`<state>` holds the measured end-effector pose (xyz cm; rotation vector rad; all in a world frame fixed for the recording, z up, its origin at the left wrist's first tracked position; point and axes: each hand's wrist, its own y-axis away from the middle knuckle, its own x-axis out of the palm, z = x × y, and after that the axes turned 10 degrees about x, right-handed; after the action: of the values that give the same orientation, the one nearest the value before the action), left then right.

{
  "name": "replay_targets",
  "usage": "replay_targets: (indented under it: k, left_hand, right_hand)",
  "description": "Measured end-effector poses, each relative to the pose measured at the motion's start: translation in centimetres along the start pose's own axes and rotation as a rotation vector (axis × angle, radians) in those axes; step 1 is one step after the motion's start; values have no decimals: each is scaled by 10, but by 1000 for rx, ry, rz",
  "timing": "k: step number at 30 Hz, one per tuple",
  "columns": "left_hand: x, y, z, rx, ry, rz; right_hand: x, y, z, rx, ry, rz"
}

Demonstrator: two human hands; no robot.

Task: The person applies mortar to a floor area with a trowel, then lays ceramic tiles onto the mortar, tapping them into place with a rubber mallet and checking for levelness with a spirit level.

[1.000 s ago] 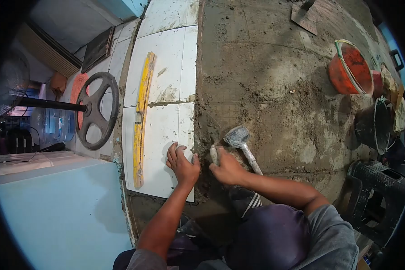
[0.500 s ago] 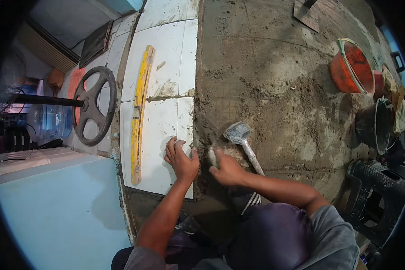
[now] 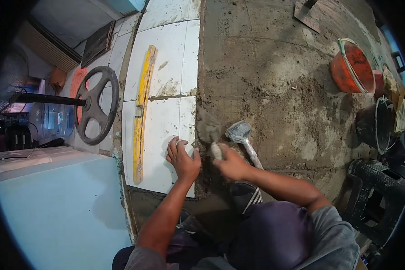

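Note:
My left hand [image 3: 184,162] lies with fingers spread on a white floor tile [image 3: 159,130], close to its right edge. My right hand [image 3: 232,163] is closed around the pale handle of a trowel [image 3: 208,127]. The mortar-smeared blade points away from me, over the wet mortar along the tile edge. Just right of the blade, a mallet [image 3: 239,131] with a dirty head and pale handle lies on the rough floor. A yellow spirit level [image 3: 144,112] rests lengthwise on the tiles, left of my left hand.
Rough, mortar-strewn floor [image 3: 274,103] spreads to the right. An orange bucket [image 3: 351,67], a black bucket [image 3: 373,126] and a dark plastic stool [image 3: 378,193] stand there. At left are a fan's round base [image 3: 96,105] and a light-blue surface [image 3: 63,198].
My right hand and the trowel have shifted slightly forward and to the right, and more of the blade shows. My left hand stays on the tile.

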<state>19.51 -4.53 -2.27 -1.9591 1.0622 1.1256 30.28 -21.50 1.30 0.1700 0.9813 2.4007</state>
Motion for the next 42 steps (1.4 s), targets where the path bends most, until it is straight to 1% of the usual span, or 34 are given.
replay_targets:
  k: [1, 2, 5, 6, 9, 10, 13, 14, 16, 18, 21, 22, 25, 26, 29, 30, 33, 34, 37, 38, 41, 42]
  left_hand:
    - [-3, -2, -1, -16, -1, 10]
    - [-6, -4, 0, -15, -3, 3]
    - [-4, 0, 3, -24, -22, -8]
    - [-1, 0, 7, -16, -39, -10]
    - [2, 1, 10, -8, -87, 14]
    - [3, 2, 11, 2, -109, 29]
    - [-2, 1, 10, 9, -137, 68]
    - [-2, -1, 10, 1, -138, 71]
    - [-2, 0, 11, -2, -133, 68]
    - [1, 2, 11, 3, -133, 66]
    - [3, 3, 12, 14, -141, 52]
    - [3, 3, 13, 18, -139, 49]
    - [-1, -1, 13, 20, -137, 49]
    - [-2, -1, 12, 16, -136, 52]
    - [-1, 0, 14, 32, -144, 28]
    - [0, 0, 14, 31, -142, 34]
    - [-3, -2, 16, 40, -155, 47]
    - [-2, -1, 17, 46, -165, 53]
    - [-3, -2, 21, 39, -180, 57]
    - [-1, -1, 22, 40, -184, 54]
    - [0, 1, 17, 25, -167, 60]
    - [-1, -1, 17, 18, -163, 61]
  right_hand:
    - [-9, 6, -2, 60, -69, 38]
    - [-12, 5, -22, -105, 59, -72]
    - [-8, 11, -45, -66, 54, -22]
    - [-6, 15, -43, -45, 49, 5]
    - [7, -9, -37, -85, 174, 53]
    - [8, -8, -35, -138, 151, 3]
    - [-9, 20, -16, 137, -85, 151]
    - [-3, 19, -36, 9, 34, -25]
    - [-1, 9, -36, -16, -10, -31]
    - [2, -9, -32, -85, 13, -27]
    - [9, -31, -20, -158, 166, -15]
    - [6, -31, -22, -171, 170, -33]
    - [6, -3, -26, -163, 214, -214]
    - [4, 7, -20, -97, 199, -156]
    - [17, -3, -19, -70, 208, -30]
    - [19, -9, -15, -78, 213, -43]
    - [5, 1, -7, -44, 95, 10]
    - [6, 8, -16, -46, 70, -43]
    - [1, 18, -26, -108, 172, -79]
    - [1, 15, -26, -76, 167, 21]
    - [4, -5, -17, -102, 343, 33]
    - [-5, 0, -4, -51, 329, 76]
